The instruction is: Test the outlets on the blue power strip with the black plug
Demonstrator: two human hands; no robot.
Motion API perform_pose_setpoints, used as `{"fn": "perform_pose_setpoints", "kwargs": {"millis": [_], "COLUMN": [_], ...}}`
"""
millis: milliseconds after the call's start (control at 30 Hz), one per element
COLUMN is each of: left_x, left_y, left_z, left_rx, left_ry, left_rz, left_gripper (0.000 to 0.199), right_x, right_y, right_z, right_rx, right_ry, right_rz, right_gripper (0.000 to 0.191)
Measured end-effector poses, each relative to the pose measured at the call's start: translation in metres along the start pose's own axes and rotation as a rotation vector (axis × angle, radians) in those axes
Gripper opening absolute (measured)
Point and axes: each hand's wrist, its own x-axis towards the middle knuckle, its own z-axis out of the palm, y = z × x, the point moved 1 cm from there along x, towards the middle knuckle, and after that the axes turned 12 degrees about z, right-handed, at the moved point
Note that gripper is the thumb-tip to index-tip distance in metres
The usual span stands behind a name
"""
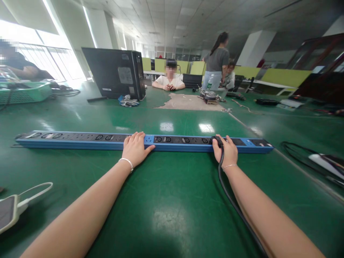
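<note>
A long blue power strip (176, 147) with a row of black sockets lies crosswise on the green table. My left hand (135, 147) grips it near the middle, fingers over the top and thumb along the front edge. Toward the strip's right end, my right hand (228, 149) is closed around a black power plug (216, 141), which sits at the socket face. Whether the plug's pins are fully in the socket is hidden. From the plug, a black cord (228, 193) runs down toward me beside my right forearm.
A phone (8, 213) with a white cable lies at the lower left. Black cables (298, 150) lie at the right. Farther back stand a black computer case (115, 73), gloves (129, 101) and a green basket (29, 92). Several other people are around the table and behind it.
</note>
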Motion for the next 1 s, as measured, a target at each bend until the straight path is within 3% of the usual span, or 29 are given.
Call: {"fn": "perform_pose_setpoints", "kwargs": {"millis": [233, 433, 633, 833, 1000], "left_x": [0.0, 0.0, 0.0, 0.0, -0.001], "left_y": [-0.002, -0.001, 0.0, 0.001, 0.002], "left_z": [0.002, 0.0, 0.001, 0.001, -0.001], "left_rx": [-0.014, -0.018, -0.023, -0.013, -0.016], "left_ry": [0.003, -0.013, -0.011, -0.016, -0.018], "left_rz": [-0.001, -0.001, 0.002, 0.001, 0.004], "left_gripper": [0.065, 0.065, 0.066, 0.065, 0.066], "right_x": [0.0, -0.002, 0.004, -0.019, -0.037], "right_y": [-0.002, -0.005, -0.008, -0.057, -0.106], "right_z": [-0.001, 0.002, -0.01, -0.003, 0.007], "right_rx": [-0.043, 0.101, 0.251, 0.491, 0.478], "right_ry": [-0.085, -0.036, 0.049, -0.122, -0.31], "right_rz": [0.031, 0.1, 0.311, 0.095, 0.021], "right_gripper": [0.044, 0.04, 0.053, 0.051, 0.044]}}
